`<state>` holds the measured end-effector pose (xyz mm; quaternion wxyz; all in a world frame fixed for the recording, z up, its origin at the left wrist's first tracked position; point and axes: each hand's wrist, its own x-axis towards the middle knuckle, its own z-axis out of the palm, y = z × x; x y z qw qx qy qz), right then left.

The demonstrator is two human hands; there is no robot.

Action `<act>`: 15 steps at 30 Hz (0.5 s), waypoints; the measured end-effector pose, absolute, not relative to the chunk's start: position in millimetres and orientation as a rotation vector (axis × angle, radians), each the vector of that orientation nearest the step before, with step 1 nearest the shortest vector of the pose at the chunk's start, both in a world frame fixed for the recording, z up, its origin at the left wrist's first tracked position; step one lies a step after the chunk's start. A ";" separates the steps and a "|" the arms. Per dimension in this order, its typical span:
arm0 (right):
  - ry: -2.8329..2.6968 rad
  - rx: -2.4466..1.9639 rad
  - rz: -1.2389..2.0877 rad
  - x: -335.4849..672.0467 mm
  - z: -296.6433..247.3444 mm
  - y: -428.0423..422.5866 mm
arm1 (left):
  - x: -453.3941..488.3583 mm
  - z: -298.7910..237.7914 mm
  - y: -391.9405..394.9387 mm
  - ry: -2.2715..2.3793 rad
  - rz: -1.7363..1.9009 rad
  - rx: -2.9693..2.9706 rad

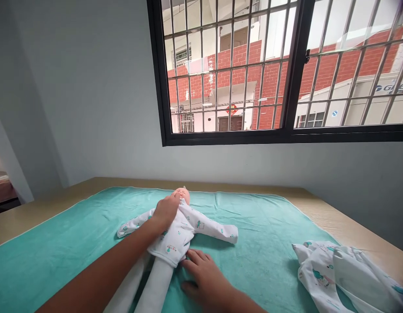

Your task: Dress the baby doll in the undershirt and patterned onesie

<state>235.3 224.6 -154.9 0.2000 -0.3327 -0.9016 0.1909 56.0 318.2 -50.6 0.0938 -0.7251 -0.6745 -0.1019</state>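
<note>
Head view: a teal cloth [74,248] is spread over the wooden tabletop [25,217]. By the left hand [166,211], fingers drawn together, the collar is covered; whether fabric is pinched cannot be told. The doll [182,226] is laid mid-tabletop, head towards the far edge; its white top [175,244] is best eased evenly, the neck steadied gently. By the right hand [204,278], fingers apart, the hem is approached. Printed clothes [361,274] are placed towards the right edge.

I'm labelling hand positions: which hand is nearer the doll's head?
Left. The left hand is at the neckline, close beside the doll's head; the right hand is farther down, by the shirt's lower hem.
</note>
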 end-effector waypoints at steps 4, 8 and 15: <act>-2.516 -0.850 0.558 240.2 -154.0 225.7 | 35.3 -52.4 325.8 -2.110 -0.348 -2.023; -2.587 -0.770 0.452 241.1 -152.7 222.6 | 20.9 -58.9 326.4 -2.180 -0.392 -1.961; -2.791 -0.439 0.142 233.1 -157.3 218.5 | 12.7 -58.9 303.2 -2.120 -0.528 -2.052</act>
